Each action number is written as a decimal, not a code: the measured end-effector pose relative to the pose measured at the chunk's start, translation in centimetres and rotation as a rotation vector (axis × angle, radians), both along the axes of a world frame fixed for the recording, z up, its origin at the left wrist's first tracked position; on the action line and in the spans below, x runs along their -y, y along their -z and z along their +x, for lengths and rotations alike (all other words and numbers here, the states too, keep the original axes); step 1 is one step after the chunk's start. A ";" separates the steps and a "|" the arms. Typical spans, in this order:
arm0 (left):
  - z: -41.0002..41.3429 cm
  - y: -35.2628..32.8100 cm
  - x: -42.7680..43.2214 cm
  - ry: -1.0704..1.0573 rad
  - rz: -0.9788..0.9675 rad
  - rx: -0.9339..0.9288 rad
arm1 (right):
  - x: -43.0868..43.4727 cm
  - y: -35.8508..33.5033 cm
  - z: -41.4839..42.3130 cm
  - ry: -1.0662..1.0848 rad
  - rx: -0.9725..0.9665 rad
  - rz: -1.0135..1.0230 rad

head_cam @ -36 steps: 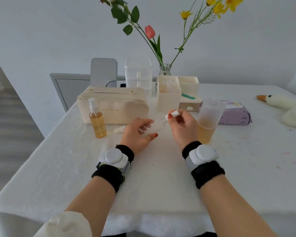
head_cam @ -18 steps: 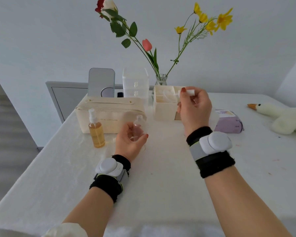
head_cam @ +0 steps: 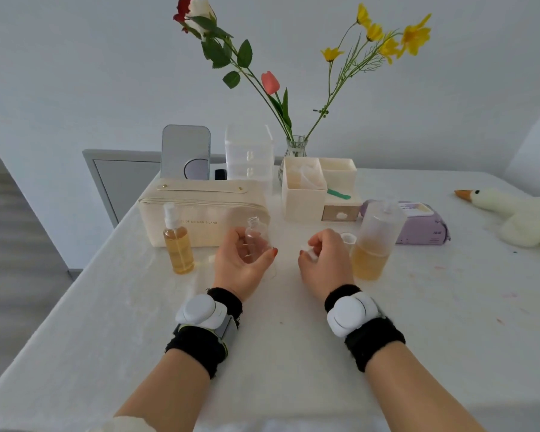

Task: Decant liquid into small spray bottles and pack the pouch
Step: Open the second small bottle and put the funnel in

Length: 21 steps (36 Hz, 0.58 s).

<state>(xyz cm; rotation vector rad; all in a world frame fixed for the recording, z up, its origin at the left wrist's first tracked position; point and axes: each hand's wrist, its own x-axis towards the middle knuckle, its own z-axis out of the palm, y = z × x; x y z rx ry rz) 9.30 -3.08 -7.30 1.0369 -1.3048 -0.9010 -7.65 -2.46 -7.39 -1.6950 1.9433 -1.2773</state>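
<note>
A white-clothed table [head_cam: 293, 353] stands against a pale wall, and since half a second ago the right hand [head_cam: 323, 263] has dropped from the cream organizer [head_cam: 303, 201] to the cloth beside the big amber-filled bottle [head_cam: 373, 244], fingers curled around a small white cap [head_cam: 310, 253]. The left hand [head_cam: 242, 263] still wraps the empty clear spray bottle [head_cam: 256, 236] upright, just in front of the cream pouch [head_cam: 206, 219]. The pouch's print reads partly "NO MAN'S LAND"; a filled spray bottle [head_cam: 177, 244] stands before it.

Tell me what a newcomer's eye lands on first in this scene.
First the two hands at the centre: the left hand holds an empty clear small bottle upright, the right hand is closed on a small white piece. Next the amber liquid: a filled spray bottle left of the hands and a half-full frosted bottle to their right. Behind, tall flowers rise from a glass vase.
</note>
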 end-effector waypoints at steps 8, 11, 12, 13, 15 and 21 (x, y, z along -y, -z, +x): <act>-0.3 0.2 0.3 0.018 0.005 0.055 | 0.2 0.4 -0.2 0.005 -0.190 0.203; -0.3 0.2 0.3 0.022 -0.008 0.088 | 1.0 -0.4 0.1 0.026 -0.200 0.128; -0.3 0.2 0.3 0.023 -0.008 0.091 | 1.6 -0.9 0.2 0.036 -0.178 0.084; -0.3 0.3 0.4 0.025 -0.006 0.091 | 2.2 -1.5 0.4 0.047 -0.140 0.048; -0.3 0.3 0.4 0.034 0.000 0.084 | 3.8 -2.8 0.6 0.081 -0.040 -0.006; -0.3 0.5 0.5 0.083 0.011 0.061 | 8.4 -6.2 0.3 0.170 0.097 -0.055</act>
